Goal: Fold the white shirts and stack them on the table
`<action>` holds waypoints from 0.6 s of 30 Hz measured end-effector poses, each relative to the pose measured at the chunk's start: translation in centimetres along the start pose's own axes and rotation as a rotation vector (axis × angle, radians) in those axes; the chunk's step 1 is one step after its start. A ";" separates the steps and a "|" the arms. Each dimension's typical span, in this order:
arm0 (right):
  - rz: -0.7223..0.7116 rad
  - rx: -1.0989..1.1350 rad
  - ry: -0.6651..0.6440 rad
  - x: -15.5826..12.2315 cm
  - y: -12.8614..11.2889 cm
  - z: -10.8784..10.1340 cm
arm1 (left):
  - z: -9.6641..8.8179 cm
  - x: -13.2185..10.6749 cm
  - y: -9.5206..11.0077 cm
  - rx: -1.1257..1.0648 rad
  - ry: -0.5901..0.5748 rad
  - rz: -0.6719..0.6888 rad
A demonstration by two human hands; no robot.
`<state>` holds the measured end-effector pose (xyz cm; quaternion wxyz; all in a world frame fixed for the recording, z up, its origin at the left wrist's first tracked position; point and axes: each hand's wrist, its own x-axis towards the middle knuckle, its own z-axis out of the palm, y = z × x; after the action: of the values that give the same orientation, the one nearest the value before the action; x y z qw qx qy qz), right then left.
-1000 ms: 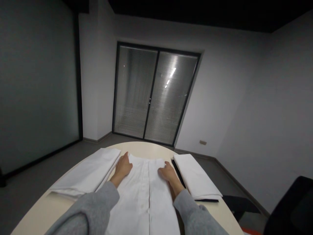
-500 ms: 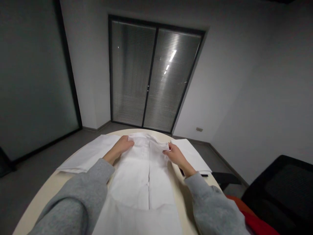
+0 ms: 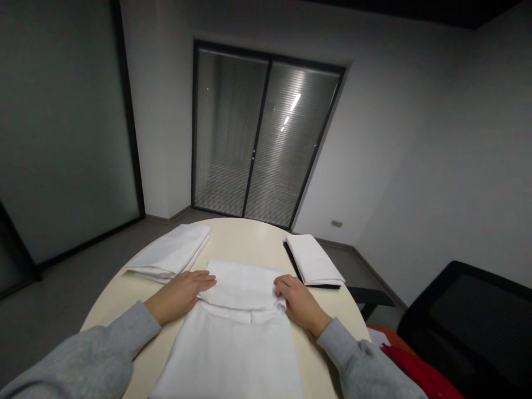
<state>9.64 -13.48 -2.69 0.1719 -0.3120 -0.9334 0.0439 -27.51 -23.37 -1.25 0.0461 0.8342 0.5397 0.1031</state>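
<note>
A white garment [image 3: 236,354] lies lengthwise on the table, its far end turned back toward me as a folded flap [image 3: 245,285]. My left hand [image 3: 185,293] rests flat at the flap's left edge, fingers stretched out and together, fingertips on the cloth. At the right edge, my right hand [image 3: 297,299] has its fingers bent over the flap, and the cloth bunches slightly by the thumb. Part of a centre slit shows just below the flap; the garment's near end runs out of view.
Folded white cloth [image 3: 170,252] lies at the table's left. Another folded white piece [image 3: 313,260] sits on a dark flat item [image 3: 293,260] at the right. The round cream table [image 3: 245,235] has a black chair [image 3: 465,316] and red fabric [image 3: 415,371] to its right.
Both hands have come toward me and down, bringing the garment's far end over onto itself. The left hand has let go of the edge and flattened. Bare tabletop now shows beyond the fold.
</note>
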 end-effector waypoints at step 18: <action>0.067 -0.049 -0.057 6.3 -2.0 -3.3 | 0.1 -1.3 10.8 -0.116 -0.148 0.121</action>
<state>5.00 -11.41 2.63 0.1359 -0.3456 -0.9278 0.0355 -18.43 -29.01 0.57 0.1277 0.8666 0.4764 0.0751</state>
